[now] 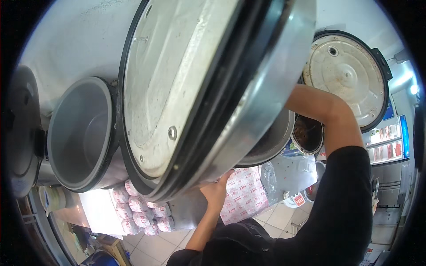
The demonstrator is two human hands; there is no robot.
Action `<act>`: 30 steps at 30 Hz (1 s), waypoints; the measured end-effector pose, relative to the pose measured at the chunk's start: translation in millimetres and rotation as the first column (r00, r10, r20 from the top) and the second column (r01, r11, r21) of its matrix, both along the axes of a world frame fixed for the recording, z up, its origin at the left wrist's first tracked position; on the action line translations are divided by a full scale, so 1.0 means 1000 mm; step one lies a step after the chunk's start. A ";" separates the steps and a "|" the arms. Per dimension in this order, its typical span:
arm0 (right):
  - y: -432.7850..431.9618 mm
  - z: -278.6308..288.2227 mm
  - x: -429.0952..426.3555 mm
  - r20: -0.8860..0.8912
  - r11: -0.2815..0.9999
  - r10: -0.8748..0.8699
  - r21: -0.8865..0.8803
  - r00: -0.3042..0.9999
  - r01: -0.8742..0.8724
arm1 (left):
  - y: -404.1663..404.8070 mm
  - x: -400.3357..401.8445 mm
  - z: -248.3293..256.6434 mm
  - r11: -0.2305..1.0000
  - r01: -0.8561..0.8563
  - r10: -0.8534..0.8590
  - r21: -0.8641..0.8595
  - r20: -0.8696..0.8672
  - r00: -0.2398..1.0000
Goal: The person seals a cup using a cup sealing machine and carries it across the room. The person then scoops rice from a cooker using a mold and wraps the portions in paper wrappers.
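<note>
The large open lid of a round cooker (166, 83), pale inside with a black gasket and metal rim, fills the middle of the view. My left hand (214, 191) is at the lid's lower edge, beside printed wrapping paper (244, 196); its fingers are partly hidden, so a grip cannot be made out. My right arm reaches behind the lid, above a round pot (279, 138); my right hand is hidden there. Several round bundles in printed paper (143, 212) sit together on the metal counter (188, 212), left of my left forearm.
Another cooker with a grey inner pot (83, 133) stands open at left, near white sheets (100, 211). A second raised lid (346, 76) is at right, above a can with dark contents (308, 133). Clear plastic film (269, 179) lies by the paper. Farther right is a lit display fridge (386, 143).
</note>
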State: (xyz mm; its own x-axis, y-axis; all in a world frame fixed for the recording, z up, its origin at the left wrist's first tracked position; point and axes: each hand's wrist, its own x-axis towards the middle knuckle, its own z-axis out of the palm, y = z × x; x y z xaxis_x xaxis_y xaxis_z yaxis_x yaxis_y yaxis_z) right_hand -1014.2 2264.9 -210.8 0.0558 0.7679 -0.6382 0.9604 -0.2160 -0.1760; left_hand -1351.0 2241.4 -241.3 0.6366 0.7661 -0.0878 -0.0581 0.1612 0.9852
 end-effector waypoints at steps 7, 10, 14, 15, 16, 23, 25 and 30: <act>-0.040 0.008 -0.022 0.046 0.940 -0.160 -0.298 0.986 0.166 | -0.009 0.002 -0.024 0.985 -0.034 0.041 0.172 -0.037 0.998; -0.043 -0.005 -0.030 -0.214 0.987 -0.056 -0.161 0.975 0.021 | -0.010 0.003 -0.019 0.995 -0.024 0.028 0.097 -0.043 0.999; -0.032 -0.012 -0.044 -0.317 0.955 -0.070 -0.297 0.946 -0.029 | -0.011 0.003 -0.023 1.000 -0.001 0.001 0.010 -0.037 0.999; -0.031 -0.012 -0.047 -0.361 0.952 -0.066 -0.303 0.930 -0.050 | -0.011 0.004 -0.023 1.000 0.003 -0.003 0.014 -0.037 0.999; -0.031 -0.014 -0.048 -0.361 0.952 -0.066 -0.303 0.930 -0.050 | -0.010 0.005 -0.020 1.000 -0.008 0.009 0.029 -0.013 1.000; -0.040 -0.001 -0.056 -0.432 0.959 -0.161 -0.282 0.887 0.037 | -0.011 0.005 -0.030 0.999 -0.026 0.025 0.029 0.032 0.999; -0.045 0.011 -0.059 -0.484 0.934 -0.222 -0.355 0.847 0.042 | -0.009 0.005 -0.027 0.994 -0.030 0.028 0.104 0.016 0.999; -0.050 0.029 -0.065 -0.519 0.903 -0.343 -0.412 0.783 0.122 | -0.005 0.005 -0.014 0.998 -0.024 0.021 0.054 0.041 0.999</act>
